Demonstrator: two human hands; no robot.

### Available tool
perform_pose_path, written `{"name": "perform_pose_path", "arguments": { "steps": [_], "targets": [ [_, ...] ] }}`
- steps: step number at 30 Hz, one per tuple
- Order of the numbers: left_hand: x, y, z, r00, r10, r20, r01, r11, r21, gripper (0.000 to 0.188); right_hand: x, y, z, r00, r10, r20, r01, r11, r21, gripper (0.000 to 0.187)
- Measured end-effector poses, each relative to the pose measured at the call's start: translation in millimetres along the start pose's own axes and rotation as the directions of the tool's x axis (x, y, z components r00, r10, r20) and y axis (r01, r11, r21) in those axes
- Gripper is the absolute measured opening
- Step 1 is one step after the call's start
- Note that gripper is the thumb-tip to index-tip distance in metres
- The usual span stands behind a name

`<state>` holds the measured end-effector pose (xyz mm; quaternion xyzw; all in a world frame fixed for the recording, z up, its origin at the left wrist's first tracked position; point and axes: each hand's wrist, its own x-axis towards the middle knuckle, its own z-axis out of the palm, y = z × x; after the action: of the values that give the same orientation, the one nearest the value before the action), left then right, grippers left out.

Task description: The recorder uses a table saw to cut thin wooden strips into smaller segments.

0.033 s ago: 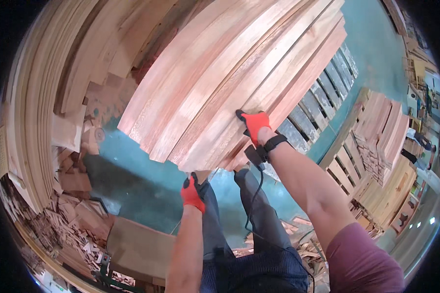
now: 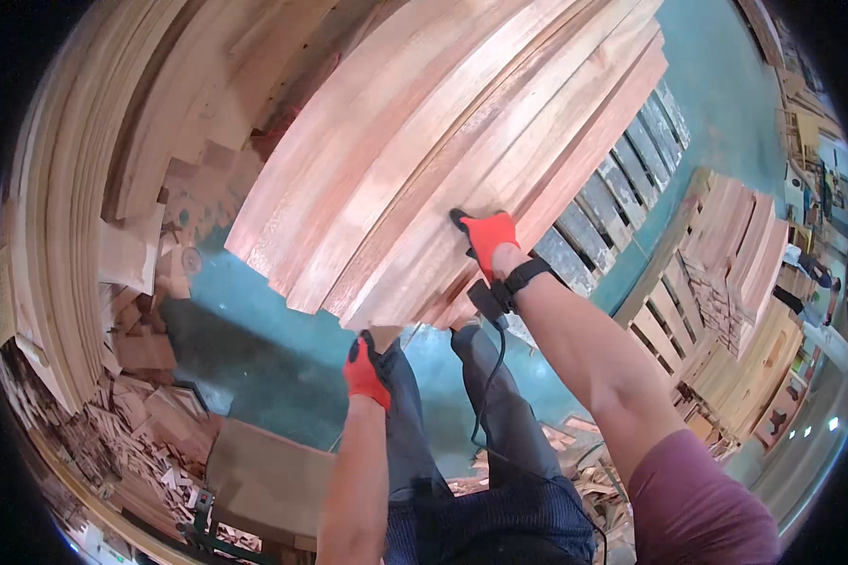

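A broad stack of long reddish-brown wooden boards (image 2: 386, 179) slants away from me, its near ends toward my legs. My right hand (image 2: 488, 240), in a red glove with black fingertips, lies on the boards toward the right side and is closed on the edge of a wooden board (image 2: 448, 231). At the near end of the same board is my left hand (image 2: 367, 372), also in a red and black glove. Its fingers are curled up at the board's end, and some of them are hidden. A black strap with a small device (image 2: 528, 275) sits on my right wrist.
Slatted pallet wood (image 2: 622, 188) shows beyond the stack's right side. Farther right, more boards (image 2: 730, 245) rest on another pallet. Tall piles of planks (image 2: 57, 207) line the left. Wood scraps (image 2: 151, 452) lie at lower left, beside a brown panel (image 2: 264, 480). The floor (image 2: 264, 348) is green.
My left hand has shifted slightly left and up at the board's end. My right hand has moved a little left along with the board under it. The rest looks the same.
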<state>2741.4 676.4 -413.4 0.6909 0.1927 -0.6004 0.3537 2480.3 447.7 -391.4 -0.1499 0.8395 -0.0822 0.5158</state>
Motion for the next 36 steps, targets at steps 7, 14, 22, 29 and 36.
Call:
{"name": "perform_pose_path", "arguments": {
  "steps": [7,14,22,29,36],
  "targets": [
    [5.5,13.8,-10.3,0.996,0.084,-0.007,-0.074,0.910,0.408,0.045,27.7,42.0,-7.9,0.976,-0.218,-0.007,0.214,0.960,-0.180,0.060],
    [-20.5,48.8,26.7,0.908,0.418,0.006,-0.402,0.869,0.287,0.043,17.2,20.4,-28.9,0.981,-0.079,0.177,0.036,0.971,0.235,0.033],
    [-27.7,82.4,22.2,0.678,0.667,0.308,-0.623,0.299,0.723,0.029,19.5,6.7,-38.5,0.984,-0.044,0.170,0.056,0.996,-0.064,0.030],
    [-13.6,89.9,24.3,0.718,0.557,0.417,-0.534,0.056,0.844,0.036,7.0,23.1,-51.7,0.969,-0.103,0.225,0.046,0.968,0.246,0.027],
    [-31.1,138.5,-1.9,0.951,0.305,-0.052,-0.277,0.914,0.296,0.041,55.0,58.0,-71.9,0.972,-0.051,0.230,-0.057,0.896,0.440,0.093]
  ]
}}
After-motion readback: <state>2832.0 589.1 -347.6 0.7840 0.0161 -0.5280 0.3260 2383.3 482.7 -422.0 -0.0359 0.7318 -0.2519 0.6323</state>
